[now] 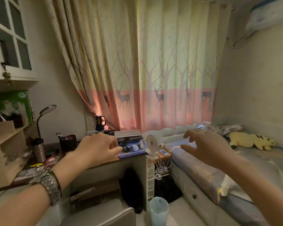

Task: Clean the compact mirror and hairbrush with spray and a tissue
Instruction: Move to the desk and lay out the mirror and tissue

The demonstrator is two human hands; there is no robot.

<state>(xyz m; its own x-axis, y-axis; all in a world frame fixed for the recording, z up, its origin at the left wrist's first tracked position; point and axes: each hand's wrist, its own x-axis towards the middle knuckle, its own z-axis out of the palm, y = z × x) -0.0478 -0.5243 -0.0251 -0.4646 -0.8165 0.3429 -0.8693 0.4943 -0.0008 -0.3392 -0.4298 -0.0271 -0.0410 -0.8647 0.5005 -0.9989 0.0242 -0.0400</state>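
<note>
Both of my arms reach forward over a cluttered brown desk point(104, 162). My left hand point(96, 148), with a metal watch on its wrist, hovers above the desk with loosely curled fingers and holds nothing. My right hand point(206, 146) is spread in the air above the bed's edge, fingers relaxed and empty. I cannot pick out a compact mirror, a hairbrush, a spray bottle or a tissue in this view; the desk's left part is crowded with small blurred items.
On the desk stand a keyboard on a stand point(128, 134), a blue mouse pad point(132, 152), a dark cup point(68, 142), a metal bottle point(38, 150) and a gooseneck lamp point(47, 111). A small white fan point(152, 144) is clipped at the desk's right end. A bed point(235, 168) with a yellow plush toy point(250, 140) lies right; a pale bin point(158, 211) stands on the floor.
</note>
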